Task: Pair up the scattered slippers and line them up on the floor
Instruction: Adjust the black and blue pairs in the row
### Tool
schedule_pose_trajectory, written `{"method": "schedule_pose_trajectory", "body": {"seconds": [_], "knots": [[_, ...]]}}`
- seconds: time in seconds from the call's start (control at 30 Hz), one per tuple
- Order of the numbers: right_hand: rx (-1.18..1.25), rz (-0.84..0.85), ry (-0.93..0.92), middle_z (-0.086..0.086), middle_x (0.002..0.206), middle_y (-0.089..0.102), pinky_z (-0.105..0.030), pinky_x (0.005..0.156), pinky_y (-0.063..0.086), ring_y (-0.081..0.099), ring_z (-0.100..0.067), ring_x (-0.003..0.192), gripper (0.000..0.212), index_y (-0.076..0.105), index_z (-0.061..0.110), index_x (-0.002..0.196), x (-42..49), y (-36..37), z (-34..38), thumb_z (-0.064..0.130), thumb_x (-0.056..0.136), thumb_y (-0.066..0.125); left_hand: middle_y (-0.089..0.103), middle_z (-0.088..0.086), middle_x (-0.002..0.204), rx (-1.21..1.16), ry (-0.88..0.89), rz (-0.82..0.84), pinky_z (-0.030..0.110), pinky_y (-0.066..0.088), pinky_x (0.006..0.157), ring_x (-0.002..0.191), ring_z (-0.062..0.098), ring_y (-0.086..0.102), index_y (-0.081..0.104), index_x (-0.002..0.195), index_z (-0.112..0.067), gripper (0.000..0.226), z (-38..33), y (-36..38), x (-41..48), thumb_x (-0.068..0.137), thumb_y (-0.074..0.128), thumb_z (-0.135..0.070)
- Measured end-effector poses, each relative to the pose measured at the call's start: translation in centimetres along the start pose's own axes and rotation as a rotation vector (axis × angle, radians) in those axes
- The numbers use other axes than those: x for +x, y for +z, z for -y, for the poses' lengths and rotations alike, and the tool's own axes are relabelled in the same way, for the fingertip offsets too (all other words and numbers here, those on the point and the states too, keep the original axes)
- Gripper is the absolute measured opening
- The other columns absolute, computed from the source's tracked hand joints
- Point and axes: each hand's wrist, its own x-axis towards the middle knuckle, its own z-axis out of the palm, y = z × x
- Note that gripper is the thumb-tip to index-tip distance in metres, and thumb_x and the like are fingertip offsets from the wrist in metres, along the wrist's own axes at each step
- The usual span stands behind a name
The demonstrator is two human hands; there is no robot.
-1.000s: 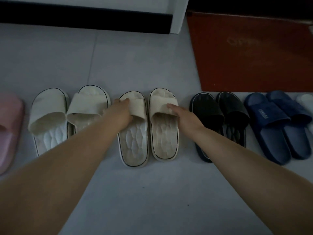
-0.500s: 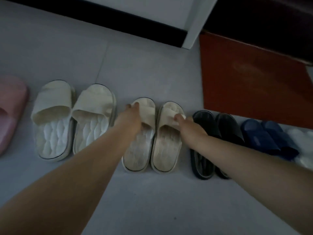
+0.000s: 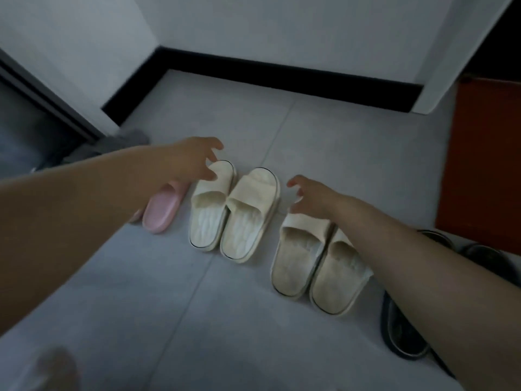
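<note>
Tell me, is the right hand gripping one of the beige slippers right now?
No, the right hand is over the toe end of the beige pair with its fingers spread and nothing between them.

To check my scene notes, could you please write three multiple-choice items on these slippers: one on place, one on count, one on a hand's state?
1. What lies between the pink slipper and the beige pair? A black pair; B white pair; C red mat.
2. How many white or beige slippers stand in the row? A two; B four; C six.
3. The right hand is: A gripping a slipper; B flat on the floor; C open, holding nothing.
Key: B, the white pair sits between them; B, two pairs of two; C, its fingers curl loosely, gripping nothing.
</note>
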Motion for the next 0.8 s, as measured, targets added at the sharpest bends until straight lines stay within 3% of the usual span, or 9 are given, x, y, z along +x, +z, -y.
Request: {"method": "schedule_pose_trajectory", "body": {"seconds": [0.13,0.23,0.33,0.4,0.47,0.53,0.63,0.73,0.8], "knots": [[-0.127,0.082,0.070,-0.012,0.135,0.049,-0.028,0.091,0.040,0.052,-0.027,0.115,0.073,0.027,0.017,0.141,4.3,4.3,2.1,0.023,0.081,0.067,0.054,0.010,0.132,0.187,0.047,-0.050,0.029,0.038,0.100,0.119,0.028,0.052,0.037,0.137,-0.015,0.066,5.7,2.8,3.1,0.079,0.068,-0.019],[-0.252,0.055,0.228,-0.015,0.138,0.046,-0.033,0.095,0.041,0.048,-0.032,0.122,0.087,0.012,0.010,0.145,6.8,6.6,3.5,0.029,0.081,0.067,0.053,0.017,0.127,0.300,0.120,0.064,0.033,0.042,0.097,0.114,0.031,0.053,0.026,0.143,-0.017,0.078,10.4,5.7,5.9,0.078,0.069,-0.023],[-0.271,0.007,0.385,-0.018,0.132,0.051,-0.033,0.089,0.042,0.051,-0.034,0.117,0.092,0.003,0.006,0.145,8.1,8.9,4.5,0.028,0.082,0.066,0.047,0.019,0.132,0.313,0.195,0.161,0.036,0.040,0.101,0.119,0.033,0.048,0.013,0.147,-0.018,0.091,14.2,8.1,8.4,0.077,0.070,-0.029],[-0.263,-0.067,0.448,-0.020,0.126,0.055,-0.034,0.088,0.043,0.055,-0.035,0.113,0.081,0.005,0.009,0.145,8.9,10.6,4.7,0.020,0.086,0.060,0.046,0.019,0.132,0.300,0.241,0.150,0.039,0.041,0.101,0.118,0.034,0.048,0.013,0.146,-0.018,0.089,15.8,9.0,9.9,0.078,0.069,-0.029],[-0.241,-0.217,0.490,-0.023,0.121,0.057,-0.036,0.085,0.044,0.057,-0.037,0.109,0.066,0.012,0.016,0.145,9.3,11.9,4.8,0.007,0.088,0.044,0.048,0.020,0.129,0.221,0.321,0.139,0.044,0.046,0.095,0.111,0.036,0.054,0.023,0.140,-0.015,0.073,16.7,9.4,11.3,0.080,0.063,-0.023],[-0.226,-0.346,0.508,-0.022,0.120,0.057,-0.037,0.083,0.043,0.057,-0.038,0.107,0.064,0.016,0.024,0.143,9.5,13.3,4.8,0.002,0.086,0.034,0.046,0.019,0.131,0.192,0.411,0.132,0.045,0.045,0.096,0.114,0.036,0.054,0.025,0.138,-0.014,0.065,17.3,9.5,12.2,0.084,0.057,-0.032],[-0.226,-0.408,0.555,-0.019,0.117,0.059,-0.032,0.074,0.036,0.059,-0.035,0.103,0.066,0.017,0.030,0.142,9.1,15.3,4.9,0.003,0.085,0.034,0.043,0.017,0.133,0.186,0.477,0.133,0.042,0.043,0.099,0.118,0.036,0.051,0.023,0.141,-0.017,0.069,18.1,9.9,12.8,0.086,0.054,-0.044],[-0.158,-0.431,0.604,-0.019,0.119,0.057,-0.030,0.073,0.037,0.059,-0.034,0.102,0.064,0.016,0.029,0.143,8.5,16.5,5.8,0.004,0.087,0.035,0.039,0.018,0.134,0.141,0.497,0.150,0.041,0.043,0.095,0.116,0.038,0.052,0.020,0.142,-0.017,0.064,18.7,10.3,12.4,0.088,0.052,-0.028],[-0.113,-0.442,0.630,-0.019,0.129,0.050,-0.034,0.083,0.042,0.054,-0.034,0.111,0.068,0.013,0.026,0.145,8.2,17.0,6.9,0.001,0.087,0.039,0.038,0.018,0.135,0.113,0.516,0.167,0.041,0.043,0.095,0.116,0.038,0.051,0.020,0.142,-0.016,0.061,18.8,10.2,12.1,0.089,0.050,-0.019]]}}
